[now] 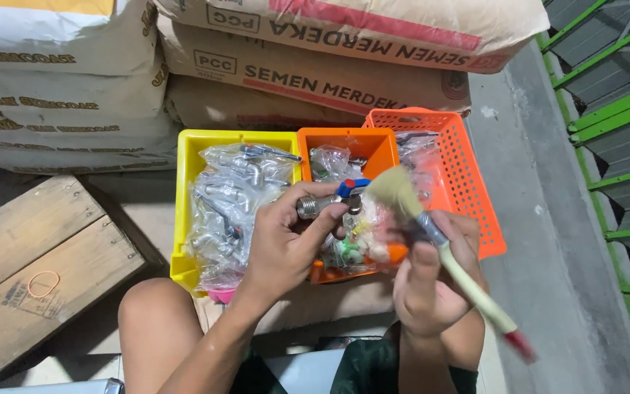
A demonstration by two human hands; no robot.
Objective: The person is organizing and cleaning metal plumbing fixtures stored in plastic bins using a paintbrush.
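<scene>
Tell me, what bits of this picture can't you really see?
- Head view: the metal tap is partly covered by the left hand.
- The brush handle's middle hides inside the right hand; its red tip is blurred.
- Parts in the yellow bin are blurred by crinkly plastic bags.
- The orange basket contents sit behind the bristles.

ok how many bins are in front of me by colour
yellow bin: 1
orange solid bin: 1
orange mesh basket: 1
total: 3
</scene>
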